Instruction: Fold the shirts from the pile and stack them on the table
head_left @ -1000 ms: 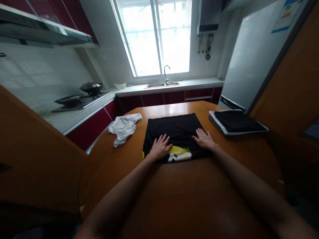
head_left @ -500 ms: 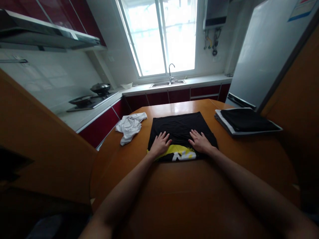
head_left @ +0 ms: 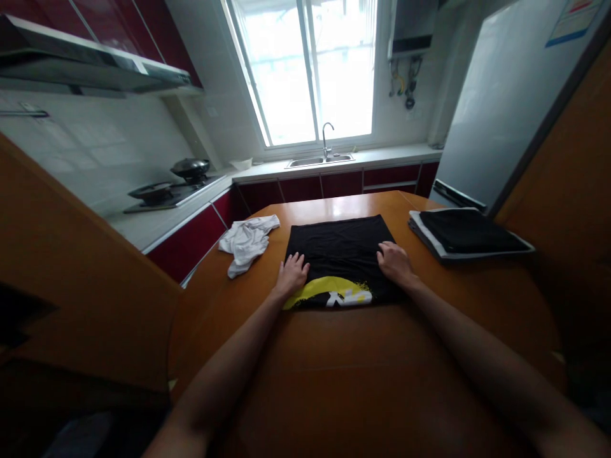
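Note:
A folded black T-shirt (head_left: 341, 245) with a yellow, white and black print along its near edge lies flat on the wooden table (head_left: 310, 394). On its left side rests my left hand (head_left: 292, 275), open, fingers spread over the fabric just above the yellow print. My right hand (head_left: 395, 262) is at the shirt's right edge, fingers slightly bent and touching the cloth, with nothing visibly gripped. Part of the right edge is hidden beneath that hand.
A crumpled white garment (head_left: 248, 242) lies on the table to the left. A stack of folded dark and white clothes (head_left: 470, 234) sits at the right. Beyond the table are a counter with a sink (head_left: 319, 160), a stove with pans (head_left: 189, 168), and a fridge (head_left: 496, 114).
Both hands have slid outward over the shirt, the left toward its left edge and the right to its right edge. The right fingers are more bent, and more of the print shows.

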{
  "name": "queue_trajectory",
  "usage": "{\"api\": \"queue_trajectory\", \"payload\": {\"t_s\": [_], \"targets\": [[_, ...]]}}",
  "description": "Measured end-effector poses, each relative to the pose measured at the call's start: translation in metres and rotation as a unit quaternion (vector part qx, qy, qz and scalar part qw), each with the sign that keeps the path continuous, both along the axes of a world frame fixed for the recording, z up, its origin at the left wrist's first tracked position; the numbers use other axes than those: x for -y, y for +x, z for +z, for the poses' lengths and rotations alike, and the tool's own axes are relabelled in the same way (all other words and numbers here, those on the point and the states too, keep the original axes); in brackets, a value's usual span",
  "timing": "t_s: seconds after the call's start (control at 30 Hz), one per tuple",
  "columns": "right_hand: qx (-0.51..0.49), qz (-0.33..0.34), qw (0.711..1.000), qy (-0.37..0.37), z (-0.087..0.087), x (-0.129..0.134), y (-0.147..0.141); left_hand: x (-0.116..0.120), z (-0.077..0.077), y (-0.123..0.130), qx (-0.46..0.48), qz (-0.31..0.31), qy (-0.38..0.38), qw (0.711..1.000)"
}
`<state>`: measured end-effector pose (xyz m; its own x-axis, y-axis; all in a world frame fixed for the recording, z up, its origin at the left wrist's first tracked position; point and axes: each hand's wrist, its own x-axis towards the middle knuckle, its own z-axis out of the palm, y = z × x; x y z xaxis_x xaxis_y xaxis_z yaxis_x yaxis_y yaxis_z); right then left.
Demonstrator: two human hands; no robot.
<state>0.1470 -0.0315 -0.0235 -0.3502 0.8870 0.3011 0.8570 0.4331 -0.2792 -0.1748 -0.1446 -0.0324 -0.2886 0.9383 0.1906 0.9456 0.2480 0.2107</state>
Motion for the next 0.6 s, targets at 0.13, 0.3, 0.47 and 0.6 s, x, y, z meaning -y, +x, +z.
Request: {"api": "queue_trajectory", "payload": {"t_s": [0.13,0.3,0.47,0.6], "targets": [[-0.024,-0.064,0.997,-0.019,0.0,-0.03,0.028,-0.006,0.008,-0.021,0.031,0.002,0.046,0.998],[-0.04,-0.029,0.997,-0.062,-0.006,-0.049,0.041,-0.006,0.014,-0.043,0.037,0.015,0.072,0.997],[-0.035,-0.005,0.997,-0.074,-0.007,-0.051,0.038,-0.007,0.008,-0.049,0.062,-0.006,0.08,0.995],[-0.017,0.003,0.998,-0.065,-0.005,-0.049,0.036,-0.009,0.006,-0.049,0.071,-0.007,0.081,0.994]]}}
